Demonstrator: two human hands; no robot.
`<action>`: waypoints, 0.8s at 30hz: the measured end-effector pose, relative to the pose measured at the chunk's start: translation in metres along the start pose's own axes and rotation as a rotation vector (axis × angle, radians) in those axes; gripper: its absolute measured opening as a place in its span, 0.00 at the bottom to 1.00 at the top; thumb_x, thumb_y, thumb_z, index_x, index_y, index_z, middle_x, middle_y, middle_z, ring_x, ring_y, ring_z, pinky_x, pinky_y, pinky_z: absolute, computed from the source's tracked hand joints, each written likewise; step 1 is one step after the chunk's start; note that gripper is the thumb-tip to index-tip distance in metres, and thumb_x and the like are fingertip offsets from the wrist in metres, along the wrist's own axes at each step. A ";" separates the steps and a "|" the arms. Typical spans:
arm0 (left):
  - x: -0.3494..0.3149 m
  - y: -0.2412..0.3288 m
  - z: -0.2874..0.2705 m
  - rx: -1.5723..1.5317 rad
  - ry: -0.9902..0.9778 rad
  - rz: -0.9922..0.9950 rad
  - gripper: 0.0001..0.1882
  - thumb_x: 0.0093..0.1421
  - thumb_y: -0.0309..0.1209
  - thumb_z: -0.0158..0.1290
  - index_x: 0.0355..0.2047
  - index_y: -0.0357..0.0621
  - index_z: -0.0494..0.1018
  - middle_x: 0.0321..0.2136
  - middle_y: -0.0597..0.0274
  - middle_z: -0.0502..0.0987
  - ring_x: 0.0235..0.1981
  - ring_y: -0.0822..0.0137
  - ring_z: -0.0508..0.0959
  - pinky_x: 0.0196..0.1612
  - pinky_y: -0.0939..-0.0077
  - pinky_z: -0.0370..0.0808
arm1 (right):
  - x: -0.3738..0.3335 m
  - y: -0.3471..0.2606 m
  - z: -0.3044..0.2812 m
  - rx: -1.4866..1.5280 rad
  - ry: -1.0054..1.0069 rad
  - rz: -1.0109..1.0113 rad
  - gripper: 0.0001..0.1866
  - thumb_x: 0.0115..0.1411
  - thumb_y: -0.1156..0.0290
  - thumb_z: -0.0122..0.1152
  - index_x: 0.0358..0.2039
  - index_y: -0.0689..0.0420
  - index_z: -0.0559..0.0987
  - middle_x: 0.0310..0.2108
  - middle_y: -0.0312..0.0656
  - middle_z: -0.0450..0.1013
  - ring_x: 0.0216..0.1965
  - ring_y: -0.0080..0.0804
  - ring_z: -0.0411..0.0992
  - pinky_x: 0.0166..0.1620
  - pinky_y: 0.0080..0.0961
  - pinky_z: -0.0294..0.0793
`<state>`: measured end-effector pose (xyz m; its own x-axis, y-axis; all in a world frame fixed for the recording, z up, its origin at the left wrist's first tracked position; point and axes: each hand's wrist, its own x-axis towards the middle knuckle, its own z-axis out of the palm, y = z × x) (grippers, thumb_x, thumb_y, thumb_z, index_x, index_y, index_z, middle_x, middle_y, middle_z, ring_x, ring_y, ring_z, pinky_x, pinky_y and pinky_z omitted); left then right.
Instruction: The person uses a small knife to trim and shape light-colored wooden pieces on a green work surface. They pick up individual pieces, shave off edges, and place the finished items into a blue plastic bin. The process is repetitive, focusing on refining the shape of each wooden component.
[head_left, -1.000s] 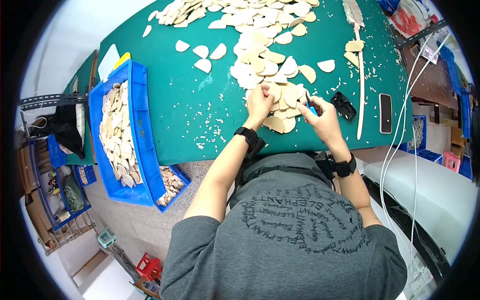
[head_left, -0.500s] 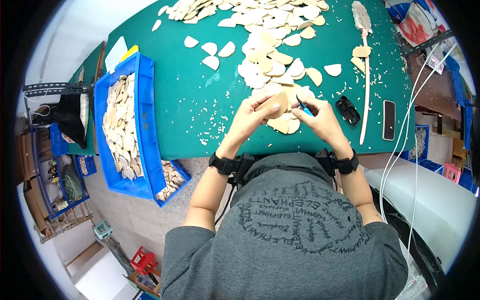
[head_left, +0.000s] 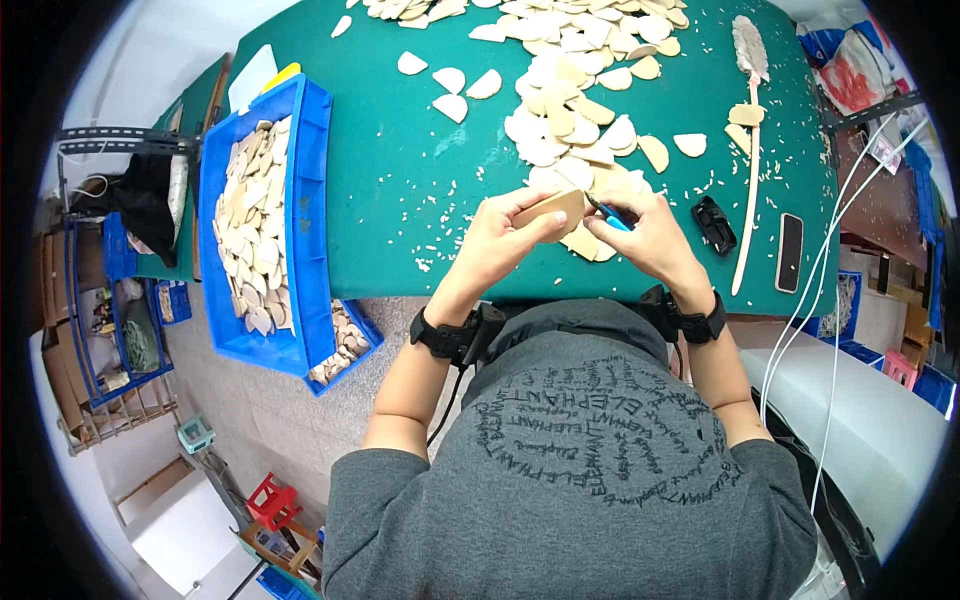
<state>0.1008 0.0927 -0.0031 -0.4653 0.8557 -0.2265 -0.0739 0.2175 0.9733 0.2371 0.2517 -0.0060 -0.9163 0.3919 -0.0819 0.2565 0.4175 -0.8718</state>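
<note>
My left hand point(head_left: 508, 238) grips a tan, half-round flat piece point(head_left: 556, 210) between thumb and fingers, tilted up off the table. In my right hand point(head_left: 645, 235) is a small blue-handled tool with a dark tip point(head_left: 612, 216), perhaps a trimming knife; its exact kind is hard to make out. The dark tip sits right at the edge of the tan piece, and I cannot tell whether they touch. Just beyond both hands, a heap of similar pale half-round pieces point(head_left: 570, 125) spreads over the green table point(head_left: 400, 200).
A blue crate point(head_left: 312, 200) full of such pieces stands at the left, with a smaller blue bin point(head_left: 350, 345) below it. To the right lie a black case point(head_left: 714, 224), a long pale stick point(head_left: 750, 200) and a phone point(head_left: 790, 252). White cables point(head_left: 800, 310) hang beyond. Small shavings litter the table.
The view has shifted, so the table's things appear farther right. The tan piece has turned in my left hand, and the tool's tip is now closer to its edge.
</note>
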 end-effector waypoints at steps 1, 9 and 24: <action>-0.001 0.000 -0.001 0.016 0.001 0.010 0.16 0.57 0.36 0.57 0.45 0.44 0.75 0.27 0.73 0.76 0.21 0.85 0.67 0.21 0.90 0.62 | 0.001 0.000 0.001 -0.037 0.035 -0.070 0.12 0.51 0.68 0.63 0.34 0.62 0.80 0.26 0.39 0.76 0.26 0.21 0.71 0.32 0.20 0.70; -0.006 -0.003 -0.011 -0.049 -0.008 0.020 0.16 0.58 0.35 0.55 0.46 0.45 0.75 0.30 0.73 0.76 0.23 0.85 0.67 0.22 0.90 0.62 | 0.005 -0.005 0.011 0.077 -0.024 -0.032 0.12 0.50 0.67 0.64 0.34 0.61 0.81 0.26 0.39 0.76 0.26 0.24 0.71 0.31 0.20 0.69; -0.015 -0.005 -0.027 -0.064 0.048 0.008 0.17 0.57 0.34 0.56 0.46 0.45 0.75 0.29 0.71 0.76 0.22 0.85 0.67 0.21 0.90 0.62 | 0.014 -0.016 0.032 -0.044 0.071 -0.102 0.15 0.48 0.65 0.63 0.36 0.59 0.81 0.27 0.46 0.77 0.27 0.33 0.76 0.33 0.25 0.74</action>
<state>0.0842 0.0658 -0.0035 -0.5074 0.8336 -0.2183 -0.1253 0.1792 0.9758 0.2104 0.2239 -0.0090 -0.9145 0.4024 0.0420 0.1778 0.4930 -0.8516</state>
